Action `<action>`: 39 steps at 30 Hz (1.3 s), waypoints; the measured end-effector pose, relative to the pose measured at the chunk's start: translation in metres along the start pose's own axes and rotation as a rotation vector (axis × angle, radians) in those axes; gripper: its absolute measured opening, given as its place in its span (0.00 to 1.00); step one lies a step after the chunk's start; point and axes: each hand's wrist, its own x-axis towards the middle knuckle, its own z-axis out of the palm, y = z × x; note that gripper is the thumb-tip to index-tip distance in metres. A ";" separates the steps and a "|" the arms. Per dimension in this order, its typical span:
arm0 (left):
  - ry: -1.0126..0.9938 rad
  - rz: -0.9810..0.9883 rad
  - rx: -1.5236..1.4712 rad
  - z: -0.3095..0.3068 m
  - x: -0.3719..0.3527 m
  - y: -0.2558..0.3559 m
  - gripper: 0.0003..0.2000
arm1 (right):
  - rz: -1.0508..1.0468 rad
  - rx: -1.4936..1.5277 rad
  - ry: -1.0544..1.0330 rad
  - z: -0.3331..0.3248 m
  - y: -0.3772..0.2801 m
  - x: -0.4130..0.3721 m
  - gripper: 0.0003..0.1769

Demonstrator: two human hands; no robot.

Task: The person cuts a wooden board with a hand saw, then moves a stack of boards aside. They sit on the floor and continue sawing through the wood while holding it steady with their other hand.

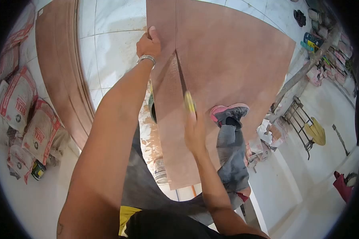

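A large brown board (235,59) lies in front of me, with a thin dark line running from its far edge toward me. My left hand (148,43) is closed on the board's left edge, thumb on top and fingers over the side. In my right hand (194,133) is a handsaw (188,102) with a yellow handle. Its dark, narrow blade points away from me and meets the board at the near end of the line. My fingers are wrapped round the handle, slightly blurred. My shoe (230,112) presses on the board, right of the saw.
Brown moulded panels (58,47) lean at the left, near printed sacks (18,97). Beneath the board's left edge a green container (152,104) partly shows. To the right are a metal rack (299,119), a yellow shovel blade (315,131) and a long wooden beam (299,79).
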 end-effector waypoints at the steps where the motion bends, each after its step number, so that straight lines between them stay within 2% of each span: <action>1: 0.010 0.001 -0.002 -0.001 -0.001 0.000 0.36 | -0.093 0.014 0.042 0.002 0.005 -0.004 0.25; 2: 0.023 0.002 -0.005 0.000 -0.001 0.000 0.36 | -0.189 0.026 0.083 0.005 0.008 -0.003 0.24; 4: 0.009 0.012 -0.032 -0.005 -0.004 0.003 0.36 | -0.152 -0.043 0.117 0.016 0.012 0.023 0.23; 5: 0.004 0.016 -0.045 -0.007 -0.007 0.005 0.36 | -0.030 -0.121 0.109 0.029 -0.001 0.077 0.23; 6: -0.017 0.008 -0.041 -0.005 -0.007 0.005 0.36 | -0.087 -0.261 0.134 0.048 -0.001 0.136 0.25; 7: -0.026 -0.004 -0.037 -0.005 -0.004 0.005 0.36 | -0.265 -0.204 0.192 0.064 -0.004 0.177 0.25; 10: -0.048 -0.037 0.000 -0.014 -0.008 0.004 0.36 | -0.163 -0.099 0.113 0.056 -0.017 0.162 0.24; 11: -0.060 -0.032 0.005 -0.015 -0.008 0.009 0.36 | -0.243 -0.083 0.149 0.049 0.001 0.126 0.22; 12: -0.051 -0.020 -0.017 -0.011 -0.005 0.010 0.36 | -0.145 -0.174 0.105 0.032 0.003 0.074 0.22; 13: -0.041 -0.014 -0.035 -0.007 -0.005 0.006 0.36 | -0.357 -0.347 0.087 0.016 0.027 0.028 0.23; 14: -0.027 -0.007 -0.047 -0.005 -0.002 0.001 0.37 | -0.115 -0.150 0.020 0.003 0.033 -0.007 0.25; 16: -0.011 -0.020 -0.013 -0.003 0.001 -0.001 0.37 | -0.097 -0.082 0.028 0.007 0.024 -0.002 0.27; 18: -0.029 -0.009 -0.001 -0.004 -0.002 -0.002 0.37 | -0.152 -0.161 0.004 0.024 0.050 0.050 0.26; 19: -0.041 -0.002 -0.013 -0.005 -0.003 -0.002 0.37 | -0.223 -0.197 0.224 0.050 0.039 0.106 0.24; 20: -0.038 0.006 -0.032 -0.007 -0.001 0.001 0.37 | -0.016 -0.228 0.060 0.053 -0.008 0.147 0.22; 21: -0.020 0.019 -0.039 -0.008 0.005 0.005 0.37 | -0.125 -0.197 0.134 0.063 -0.007 0.163 0.21; 22: -0.014 0.023 -0.042 -0.007 0.005 0.007 0.37 | -0.218 -0.168 0.205 0.067 -0.010 0.162 0.21; 25: -0.008 0.009 -0.033 -0.012 -0.008 0.000 0.36 | -0.046 -0.101 0.057 0.039 -0.008 0.104 0.22; 27: -0.009 0.020 -0.051 -0.005 -0.005 0.011 0.36 | -0.245 -0.169 0.154 0.019 0.018 0.021 0.25; 28: -0.006 0.016 -0.052 -0.003 -0.006 0.008 0.36 | 0.022 -0.052 -0.026 -0.001 0.026 -0.012 0.28; 32: -0.064 -0.036 -0.005 -0.013 -0.007 0.008 0.38 | -0.133 -0.219 0.061 0.027 0.027 0.059 0.21; 34: -0.045 -0.010 -0.053 -0.008 -0.010 0.003 0.38 | -0.109 -0.273 0.170 0.066 -0.005 0.168 0.18; 35: -0.024 0.010 -0.075 -0.008 -0.004 0.005 0.38 | -0.171 -0.193 0.198 0.071 -0.012 0.188 0.19; 37: -0.032 -0.015 -0.021 -0.011 -0.003 0.008 0.36 | -0.212 -0.120 0.202 0.070 -0.006 0.178 0.19; 39: -0.049 -0.037 -0.002 -0.012 -0.009 0.004 0.36 | -0.181 -0.121 0.139 0.049 0.027 0.110 0.21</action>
